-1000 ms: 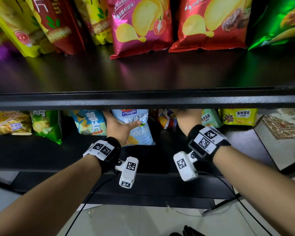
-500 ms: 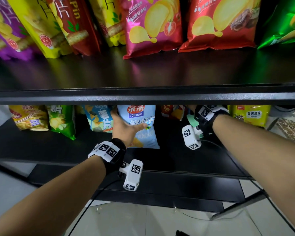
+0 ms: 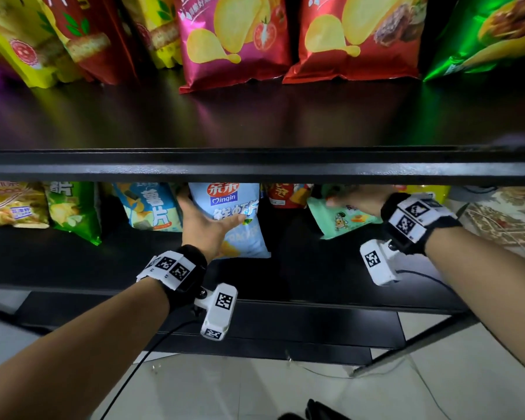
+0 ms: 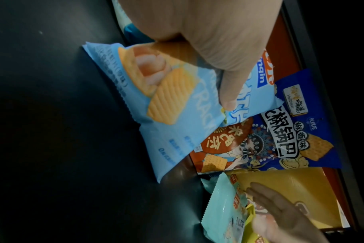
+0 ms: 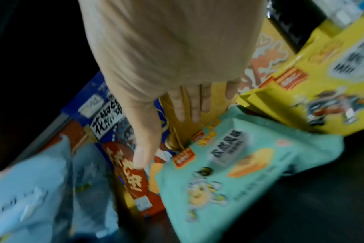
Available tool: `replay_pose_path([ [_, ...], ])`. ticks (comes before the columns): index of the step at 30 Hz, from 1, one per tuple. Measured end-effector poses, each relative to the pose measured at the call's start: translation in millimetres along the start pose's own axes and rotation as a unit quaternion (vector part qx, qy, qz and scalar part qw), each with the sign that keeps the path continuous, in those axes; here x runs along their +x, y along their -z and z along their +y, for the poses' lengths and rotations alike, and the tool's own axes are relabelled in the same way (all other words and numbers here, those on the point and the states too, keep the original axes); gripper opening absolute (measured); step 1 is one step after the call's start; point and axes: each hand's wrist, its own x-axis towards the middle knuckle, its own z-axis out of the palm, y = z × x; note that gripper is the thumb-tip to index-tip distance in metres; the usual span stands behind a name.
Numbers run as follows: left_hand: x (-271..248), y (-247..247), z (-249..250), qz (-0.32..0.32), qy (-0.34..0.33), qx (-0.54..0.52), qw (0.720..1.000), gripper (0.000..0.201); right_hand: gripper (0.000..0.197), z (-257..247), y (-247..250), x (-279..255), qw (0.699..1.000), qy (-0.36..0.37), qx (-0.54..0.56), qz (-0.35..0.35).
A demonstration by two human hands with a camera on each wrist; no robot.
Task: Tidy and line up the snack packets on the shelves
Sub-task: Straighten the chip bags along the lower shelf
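Note:
On the lower shelf (image 3: 300, 268) my left hand (image 3: 205, 222) holds a light-blue cracker packet (image 3: 240, 234), which stands upright. Its thumb (image 4: 229, 98) lies across the packet's front (image 4: 177, 131), and the fingers are hidden behind it. To the right my right hand (image 3: 353, 201) is stretched out flat, its straight fingers (image 5: 189, 105) at the top of a mint-green packet (image 3: 343, 219) that leans forward. In the right wrist view the fingers lie over a golden packet (image 5: 185, 128) behind the mint one (image 5: 249, 164). Between the two hands stands a blue-and-red packet (image 4: 280, 139).
The upper shelf's black front edge (image 3: 255, 168) hangs low over both hands. It bears big pink (image 3: 234, 40), red (image 3: 355, 34) and green (image 3: 482, 34) chip bags. Blue (image 3: 152, 207), green (image 3: 73, 210) and yellow (image 3: 12, 204) packets stand left. A yellow packet (image 5: 333, 82) stands right.
My right hand has drawn back from deep under the upper shelf, and the mint-green packet now leans forward beneath it. My left hand has stayed on the light-blue packet.

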Motion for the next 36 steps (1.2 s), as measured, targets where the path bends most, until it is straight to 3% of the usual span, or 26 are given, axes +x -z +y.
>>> replay_pose_path([
  [1,0,-3,0,0.002,0.006,-0.003,1.0,0.095,0.031,12,-1,3,0.995,0.011,-0.094,-0.012],
  [3,-1,-8,0,0.0,0.021,0.012,1.0,0.093,0.068,25,-8,5,0.957,0.014,-0.289,0.007],
  [5,0,-11,1,-0.002,0.021,0.032,0.999,0.095,0.098,29,-17,10,0.916,0.054,-0.393,0.055],
  [6,0,-13,1,-0.005,0.015,0.03,0.999,0.097,0.103,32,-22,13,0.902,0.068,-0.421,0.069],
  [8,1,-14,0,-0.01,-0.004,0.023,1.0,0.102,0.103,38,-29,18,0.894,0.062,-0.43,0.107],
  [12,2,-15,-4,-0.011,-0.029,0.03,0.999,0.104,0.098,47,-34,26,0.911,-0.016,-0.367,0.19],
  [16,0,-17,-7,-0.006,-0.04,0.021,0.999,0.094,0.084,46,-28,34,0.921,-0.043,-0.33,0.203],
  [20,1,-17,-7,-0.012,-0.043,0.025,0.999,0.098,0.083,43,-29,31,0.923,-0.039,-0.328,0.196],
  [27,0,-16,-4,-0.042,-0.04,0.019,0.998,0.108,0.076,36,-31,4,0.9,0.033,-0.324,0.289],
  [33,-19,-14,8,-0.059,-0.055,-0.008,0.997,0.098,0.088,20,-44,-22,0.913,0.049,-0.264,0.306],
  [35,-24,-11,11,-0.072,-0.061,-0.028,0.995,0.098,0.077,7,-49,-28,0.918,0.123,-0.202,0.318],
  [36,-26,-9,14,-0.081,-0.063,-0.039,0.994,0.1,0.064,-2,-54,-31,0.931,0.169,-0.121,0.3],
])
